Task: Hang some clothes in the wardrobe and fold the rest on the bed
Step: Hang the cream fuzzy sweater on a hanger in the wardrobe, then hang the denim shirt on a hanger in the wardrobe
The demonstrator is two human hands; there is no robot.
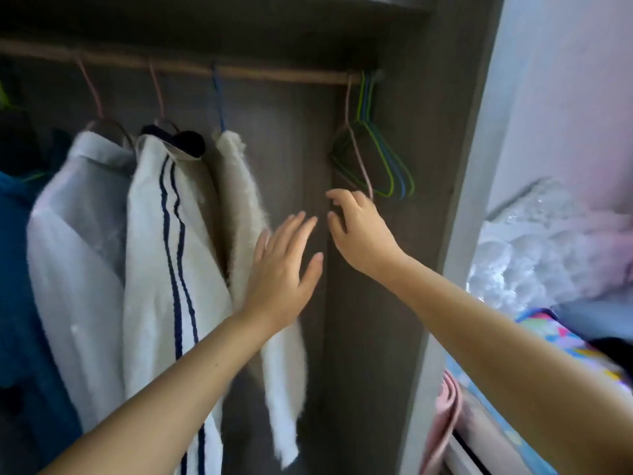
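Inside the wardrobe a wooden rail (281, 74) carries three hung garments: a white shirt (75, 241), a white top with navy stripes (171, 255) and a fluffy cream garment (239, 200). Several bare hangers (376, 159), green, blue and pink, hang bunched at the rail's right end. My left hand (284, 265) is spread with straight fingers just right of the fluffy garment, holding nothing. My right hand (359, 231) is raised just below the bare hangers with loosely curled fingers; its knuckles are near the pink hanger's lower corner, and no grip shows.
A teal garment (17, 286) hangs at the far left. The wardrobe's grey side panel (479, 166) stands at the right. Beyond it are a plastic-wrapped bundle (534, 248), a colourful patterned cloth (565, 341) and a pink fabric (445, 419).
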